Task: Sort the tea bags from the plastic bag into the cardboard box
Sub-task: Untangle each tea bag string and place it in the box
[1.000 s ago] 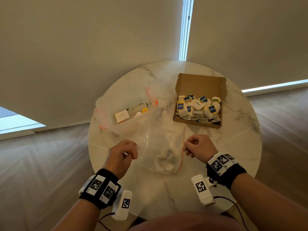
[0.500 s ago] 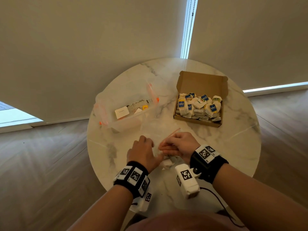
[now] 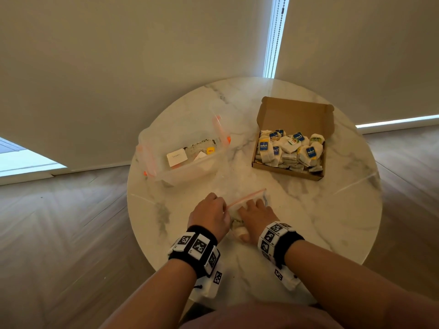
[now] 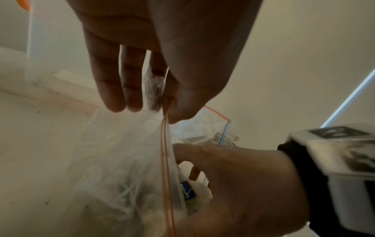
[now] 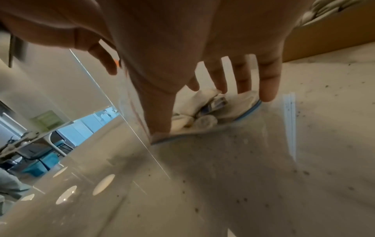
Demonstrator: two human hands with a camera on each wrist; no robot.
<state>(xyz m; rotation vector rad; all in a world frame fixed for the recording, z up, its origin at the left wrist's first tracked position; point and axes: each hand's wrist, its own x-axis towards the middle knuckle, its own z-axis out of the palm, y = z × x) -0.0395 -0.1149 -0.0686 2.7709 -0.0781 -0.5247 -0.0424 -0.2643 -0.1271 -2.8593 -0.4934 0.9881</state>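
1. Our table [image 3: 332, 210] carries the cardboard box [image 3: 294, 110], open and nearly full.
2. Plastic bag [image 3: 247, 200] lies near us.
3. Left hand [image 3: 209, 217] pinches its rim (keeping the mouth open).
4. Right hand [image 3: 256, 214] reaches inside, fingers spread over tea bags [image 5: 194, 102].

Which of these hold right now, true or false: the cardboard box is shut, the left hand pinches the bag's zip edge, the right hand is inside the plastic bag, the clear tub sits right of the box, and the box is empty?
1. The cardboard box is shut. False: its lid stands open.
2. The left hand pinches the plastic bag at its orange zip edge. True.
3. The right hand reaches into the plastic bag. True.
4. The clear tub sits right of the box. False: left of it.
5. The box is empty. False: tea bags fill it.
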